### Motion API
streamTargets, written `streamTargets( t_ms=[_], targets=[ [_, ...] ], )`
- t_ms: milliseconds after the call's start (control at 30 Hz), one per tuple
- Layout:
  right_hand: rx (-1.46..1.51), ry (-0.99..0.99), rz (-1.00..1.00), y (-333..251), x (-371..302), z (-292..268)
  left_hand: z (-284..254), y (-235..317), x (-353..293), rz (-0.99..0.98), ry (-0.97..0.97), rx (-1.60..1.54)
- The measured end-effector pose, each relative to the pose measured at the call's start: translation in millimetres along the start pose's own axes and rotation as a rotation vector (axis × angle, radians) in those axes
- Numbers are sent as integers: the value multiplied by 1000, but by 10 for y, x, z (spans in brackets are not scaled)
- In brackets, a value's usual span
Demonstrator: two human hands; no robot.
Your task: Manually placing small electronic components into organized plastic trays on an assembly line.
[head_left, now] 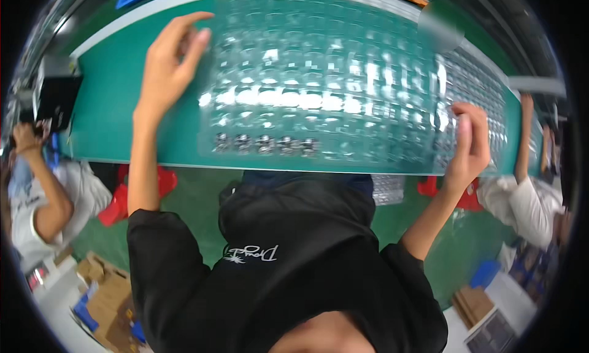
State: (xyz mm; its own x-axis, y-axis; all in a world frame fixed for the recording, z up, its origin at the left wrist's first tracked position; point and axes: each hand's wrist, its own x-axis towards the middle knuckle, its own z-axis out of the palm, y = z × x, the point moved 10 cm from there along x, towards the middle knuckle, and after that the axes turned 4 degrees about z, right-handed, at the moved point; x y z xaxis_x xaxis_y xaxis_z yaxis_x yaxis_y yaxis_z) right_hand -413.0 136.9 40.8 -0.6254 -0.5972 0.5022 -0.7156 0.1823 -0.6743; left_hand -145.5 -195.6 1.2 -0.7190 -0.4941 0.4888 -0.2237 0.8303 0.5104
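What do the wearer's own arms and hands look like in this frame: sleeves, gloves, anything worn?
Both hands, left hand and right hand, are bare, with no gloves. The forearms are uncovered; black sleeves are pushed up near the elbows. No watch or rings show.

Clear plastic blister tray (319,83) (pockets mostly empty, seemingly) held above the green belt.

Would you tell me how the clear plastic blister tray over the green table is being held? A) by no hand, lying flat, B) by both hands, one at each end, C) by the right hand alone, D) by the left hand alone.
B: the left hand grips one end of the clear tray and the right hand grips the other, above the green table.
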Motion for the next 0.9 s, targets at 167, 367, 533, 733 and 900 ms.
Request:
streamTargets(
  t_ms=[167, 367, 533, 733, 900],
  targets=[
    [161, -602, -313, -1065, -309, 1534, -116, 382, -615, -24, -154, -51],
    [49, -707, -372, -1291, -596, 1753, -91, 817, -970, 97, -215, -108],
    [-96, -765, -374, -1331, -728, 1876, 32, 942, -1069, 147, -264, -50],
    [160, -707, -296, -1178, -761, 1931, 198, 866, -1016, 66, -371, -34],
    [296, -659, -281, -1188, -804, 2038, 97, 788, -1067, 52, -370, -24]
  ],
)
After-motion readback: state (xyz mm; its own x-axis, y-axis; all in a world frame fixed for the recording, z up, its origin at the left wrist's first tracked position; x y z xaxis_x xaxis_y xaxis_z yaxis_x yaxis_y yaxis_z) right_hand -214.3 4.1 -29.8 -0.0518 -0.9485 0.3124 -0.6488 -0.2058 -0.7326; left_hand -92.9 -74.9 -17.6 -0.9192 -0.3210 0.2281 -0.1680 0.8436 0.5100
